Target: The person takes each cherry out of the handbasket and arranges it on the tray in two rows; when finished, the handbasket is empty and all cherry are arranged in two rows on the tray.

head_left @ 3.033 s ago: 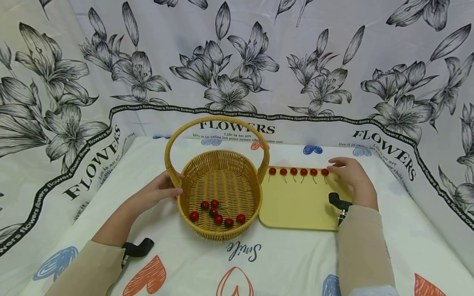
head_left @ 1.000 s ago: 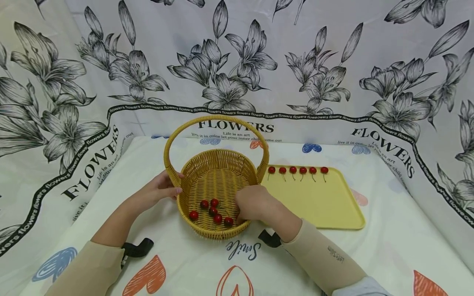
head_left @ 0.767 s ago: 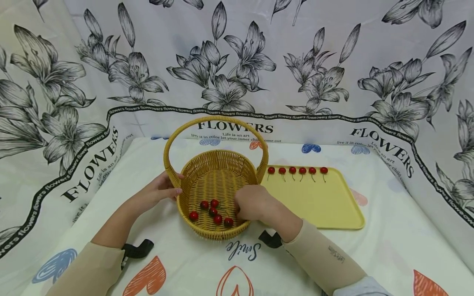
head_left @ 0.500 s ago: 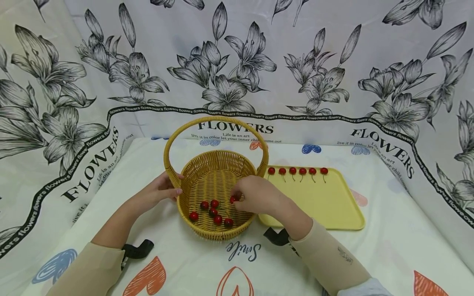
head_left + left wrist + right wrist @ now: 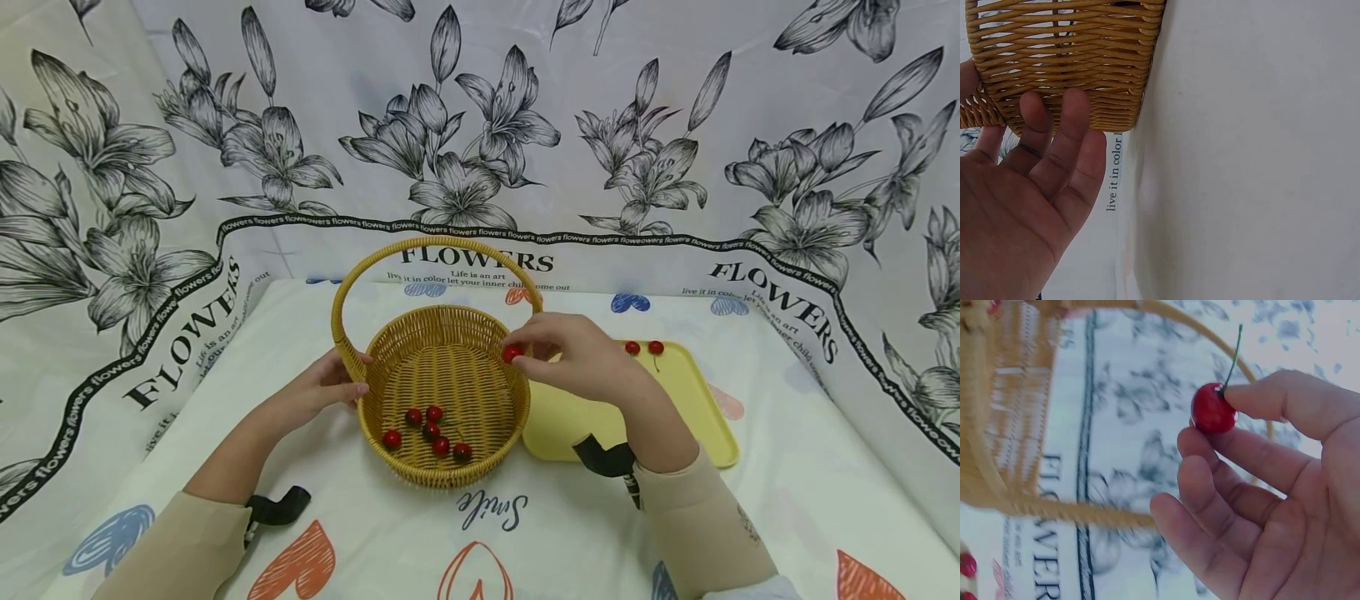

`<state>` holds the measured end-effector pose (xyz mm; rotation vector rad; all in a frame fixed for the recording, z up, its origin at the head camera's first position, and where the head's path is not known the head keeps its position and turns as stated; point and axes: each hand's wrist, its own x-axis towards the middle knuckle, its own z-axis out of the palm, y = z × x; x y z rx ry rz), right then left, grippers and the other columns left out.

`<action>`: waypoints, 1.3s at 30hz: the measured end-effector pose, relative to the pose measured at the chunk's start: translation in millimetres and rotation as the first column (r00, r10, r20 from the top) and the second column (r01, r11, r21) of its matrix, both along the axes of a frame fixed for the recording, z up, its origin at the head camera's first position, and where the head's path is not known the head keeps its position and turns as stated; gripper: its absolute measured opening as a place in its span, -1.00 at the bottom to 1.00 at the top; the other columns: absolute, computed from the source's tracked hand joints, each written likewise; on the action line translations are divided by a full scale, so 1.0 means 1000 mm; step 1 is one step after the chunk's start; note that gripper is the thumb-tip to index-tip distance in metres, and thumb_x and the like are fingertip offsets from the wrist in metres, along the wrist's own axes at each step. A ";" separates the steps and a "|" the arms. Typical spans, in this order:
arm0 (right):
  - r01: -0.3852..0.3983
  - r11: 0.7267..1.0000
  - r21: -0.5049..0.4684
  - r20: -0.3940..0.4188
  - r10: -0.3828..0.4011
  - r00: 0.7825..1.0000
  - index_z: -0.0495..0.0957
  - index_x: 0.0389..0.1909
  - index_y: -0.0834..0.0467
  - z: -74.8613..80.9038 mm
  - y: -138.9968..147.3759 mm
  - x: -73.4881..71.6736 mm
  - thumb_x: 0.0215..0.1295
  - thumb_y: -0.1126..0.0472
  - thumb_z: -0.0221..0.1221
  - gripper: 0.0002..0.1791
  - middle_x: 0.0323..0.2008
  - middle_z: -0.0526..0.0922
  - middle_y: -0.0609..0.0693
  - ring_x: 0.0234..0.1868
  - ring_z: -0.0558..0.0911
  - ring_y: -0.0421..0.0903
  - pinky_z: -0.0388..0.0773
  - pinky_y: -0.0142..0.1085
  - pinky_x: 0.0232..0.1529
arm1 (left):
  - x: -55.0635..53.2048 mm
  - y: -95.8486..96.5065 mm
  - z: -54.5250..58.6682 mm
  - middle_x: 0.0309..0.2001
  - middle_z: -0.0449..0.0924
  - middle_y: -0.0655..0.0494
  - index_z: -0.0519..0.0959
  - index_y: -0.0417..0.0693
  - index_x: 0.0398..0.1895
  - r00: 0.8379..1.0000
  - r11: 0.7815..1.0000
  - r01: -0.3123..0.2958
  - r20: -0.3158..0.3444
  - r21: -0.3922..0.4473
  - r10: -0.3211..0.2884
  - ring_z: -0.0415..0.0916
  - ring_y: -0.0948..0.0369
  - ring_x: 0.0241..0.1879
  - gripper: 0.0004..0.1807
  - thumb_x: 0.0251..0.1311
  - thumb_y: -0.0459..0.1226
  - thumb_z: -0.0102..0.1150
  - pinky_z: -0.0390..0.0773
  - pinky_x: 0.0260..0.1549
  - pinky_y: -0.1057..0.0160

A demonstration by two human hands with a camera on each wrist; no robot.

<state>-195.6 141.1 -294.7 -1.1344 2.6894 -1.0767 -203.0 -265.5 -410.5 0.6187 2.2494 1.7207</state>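
A woven yellow-brown basket [image 5: 441,477] with a tall arched handle stands on the patterned cloth. My left hand [image 5: 327,385] grips it at the left base of the handle; in the left wrist view, the other fingers curl loosely beside the wicker wall [image 5: 1079,59]. Between thumb and fingers, my right hand [image 5: 581,354] pinches a red cherry [image 5: 512,353] over the basket's right rim. A thin green stem points up from that cherry [image 5: 1213,409] in the right wrist view. Several dark red cherries [image 5: 431,431] lie in the front of the basket.
A yellow tray [image 5: 708,425] lies right of the basket, partly behind my right hand. Two cherries [image 5: 656,347] show along its far edge; my hand hides the rest of that row. A flower-printed curtain [image 5: 480,125] hangs behind.
My right hand came from the tray into the basket, took a cherry from its front right, and lifted it up and right to the rim. My left hand has stayed on the basket.
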 end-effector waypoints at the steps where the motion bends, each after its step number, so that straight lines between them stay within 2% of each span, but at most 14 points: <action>1: 0.009 1.000 -0.014 0.009 -0.009 1.000 0.72 0.05 0.12 0.002 0.005 -0.001 0.40 0.25 0.29 -0.75 -0.15 0.69 -0.16 -0.20 0.61 -0.14 0.65 -0.17 -0.13 | 0.000 0.000 0.000 -0.06 0.49 -0.23 0.25 -0.41 0.28 1.000 1.000 -0.001 0.001 -0.001 0.001 0.58 0.12 -0.15 -0.53 0.42 -0.39 0.12 0.68 -0.19 0.05; 5: 0.078 0.996 -0.031 0.046 -0.077 0.996 0.72 0.05 0.14 0.007 0.026 -0.006 0.38 0.28 0.30 -0.75 -0.14 0.70 -0.10 -0.24 0.62 -0.09 0.65 -0.16 -0.23 | 0.001 0.000 0.000 -0.08 0.50 -0.20 0.25 -0.41 0.28 1.000 1.000 -0.005 0.000 -0.004 0.005 0.57 0.13 -0.16 -0.53 0.42 -0.39 0.12 0.67 -0.19 0.06; 8: 0.147 0.989 -0.003 0.059 -0.147 0.987 0.72 0.04 0.14 0.008 0.039 -0.012 0.38 0.25 0.30 -0.75 -0.15 0.69 -0.06 -0.22 0.63 -0.06 0.62 -0.16 -0.24 | 0.001 0.000 0.000 -0.08 0.50 -0.18 0.25 -0.42 0.29 1.000 1.000 -0.006 0.002 -0.005 0.006 0.57 0.13 -0.16 -0.52 0.42 -0.39 0.12 0.67 -0.19 0.06; 11: 0.219 0.975 0.044 0.083 -0.222 0.972 0.72 0.02 0.12 0.004 0.047 -0.022 0.35 0.22 0.31 -0.74 -0.21 0.69 -0.03 -0.22 0.63 -0.04 0.59 -0.16 -0.27 | 0.001 0.000 -0.001 -0.08 0.49 -0.18 0.24 -0.42 0.29 1.000 1.000 -0.005 -0.001 -0.003 0.005 0.57 0.13 -0.15 -0.52 0.42 -0.40 0.12 0.67 -0.19 0.06; 14: 0.244 0.965 0.101 0.125 -0.255 0.959 0.72 0.01 0.13 -0.006 0.050 -0.035 0.31 0.23 0.32 -0.73 -0.25 0.69 -0.01 -0.29 0.61 -0.02 0.56 -0.16 -0.34 | 0.000 0.000 -0.001 -0.08 0.49 -0.17 0.25 -0.41 0.28 1.000 1.000 -0.004 -0.005 -0.002 0.004 0.57 0.14 -0.16 -0.53 0.42 -0.40 0.12 0.67 -0.19 0.06; 17: 0.227 0.961 0.160 0.179 -0.254 0.950 0.72 0.01 0.13 -0.021 0.047 -0.049 0.30 0.24 0.32 -0.73 -0.21 0.72 -0.01 -0.30 0.60 -0.03 0.56 -0.16 -0.33 | 0.000 0.000 -0.002 -0.09 0.50 -0.16 0.25 -0.41 0.28 1.000 1.000 -0.005 -0.007 0.000 0.005 0.57 0.14 -0.17 -0.53 0.42 -0.41 0.12 0.67 -0.20 0.06; 21: 0.183 0.958 0.221 0.222 -0.232 0.947 0.73 0.00 0.14 -0.043 0.039 -0.064 0.32 0.21 0.33 -0.74 -0.13 0.74 -0.04 -0.17 0.64 -0.05 0.60 -0.14 -0.18 | 0.000 0.000 -0.002 -0.10 0.50 -0.15 0.24 -0.43 0.28 1.000 1.000 -0.003 -0.004 0.007 0.003 0.57 0.14 -0.18 -0.52 0.41 -0.41 0.12 0.67 -0.21 0.07; 25: 0.146 0.956 0.256 0.188 -0.197 0.962 0.74 -0.01 0.16 -0.064 0.028 -0.073 0.32 0.22 0.34 -0.75 -0.18 0.75 -0.03 -0.15 0.64 -0.04 0.59 -0.12 -0.10 | 0.000 0.000 -0.001 -0.09 0.50 -0.17 0.24 -0.42 0.27 1.000 1.000 0.000 -0.006 0.010 0.000 0.56 0.14 -0.18 -0.53 0.41 -0.41 0.12 0.67 -0.21 0.07; 29: 0.149 0.948 0.282 0.125 -0.190 0.974 0.76 -0.04 0.13 -0.082 0.019 -0.078 0.30 0.25 0.35 -0.77 -0.27 0.74 -0.07 -0.18 0.63 -0.05 0.57 -0.12 -0.08 | 0.000 0.001 0.000 -0.07 0.49 -0.21 0.25 -0.41 0.27 1.000 1.000 0.001 -0.007 0.006 -0.001 0.56 0.14 -0.16 -0.53 0.41 -0.41 0.12 0.67 -0.20 0.07; 34: 0.189 0.935 0.301 0.104 -0.229 0.968 0.75 -0.07 0.11 -0.098 0.013 -0.082 0.30 0.25 0.37 -0.80 -0.28 0.73 -0.08 -0.14 0.62 -0.04 0.56 -0.09 -0.02 | 0.001 0.001 0.000 -0.05 0.47 -0.28 0.24 -0.41 0.28 1.000 1.000 -0.002 -0.002 0.003 0.002 0.56 0.13 -0.15 -0.52 0.41 -0.39 0.12 0.67 -0.19 0.05; 39: 0.213 0.927 0.307 0.111 -0.257 0.960 0.73 -0.03 0.10 -0.102 0.009 -0.082 0.31 0.25 0.38 -0.77 -0.25 0.74 -0.03 -0.10 0.64 -0.01 0.57 -0.06 0.03 | 0.000 0.001 0.000 -0.03 0.47 -0.32 0.25 -0.40 0.28 1.000 1.000 -0.007 0.004 -0.005 0.007 0.57 0.13 -0.14 -0.52 0.41 -0.39 0.13 0.68 -0.18 0.05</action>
